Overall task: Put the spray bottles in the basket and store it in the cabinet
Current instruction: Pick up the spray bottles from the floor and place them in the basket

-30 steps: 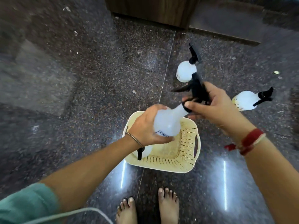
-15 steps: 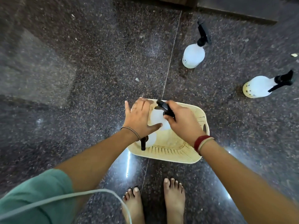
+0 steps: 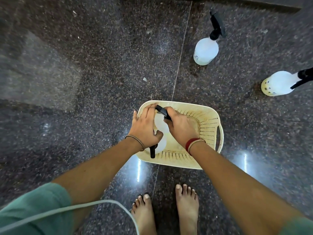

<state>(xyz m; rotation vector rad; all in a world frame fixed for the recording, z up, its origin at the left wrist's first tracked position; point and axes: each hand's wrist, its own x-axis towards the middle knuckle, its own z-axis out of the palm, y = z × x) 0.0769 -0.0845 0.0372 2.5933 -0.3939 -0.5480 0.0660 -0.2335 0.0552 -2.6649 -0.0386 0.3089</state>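
Speckled dark granite floor [image 3: 84, 82] filled nearly everything you looked down on, polished enough to throw back streaks of light near your bare feet [image 3: 186, 206], with a thin joint line [image 3: 181, 48] running from the far edge toward you.

Your cream plastic basket [image 3: 208, 122] sat on that floor just beyond your toes, perforated along its walls, with a handle slot on its right side and brownish stains on its bottom. It held two spray bottles at its left end. One white spray bottle [image 3: 160, 121] was under both your hands: your right hand [image 3: 182, 128] was closed around its neck just below the black trigger head [image 3: 162, 111], while your left hand [image 3: 145, 126] lay against its body with the fingers spread loosely and the thumb pressed to the plastic. The second bottle in the basket [image 3: 160, 146] lay nearer you, mostly hidden under your left wrist, its black nozzle [image 3: 152, 152] pointing toward you at the near rim.

Two more bottles waited outside, well apart from the basket. A white one [image 3: 205, 51] stood far and to the right, black sprayer on top. Another [image 3: 277, 83] was farther right, at the frame's edge, with a yellowed, spotted base.

A pale cable [image 3: 84, 206] curved across your teal sleeve [image 3: 33, 209] at the near left.
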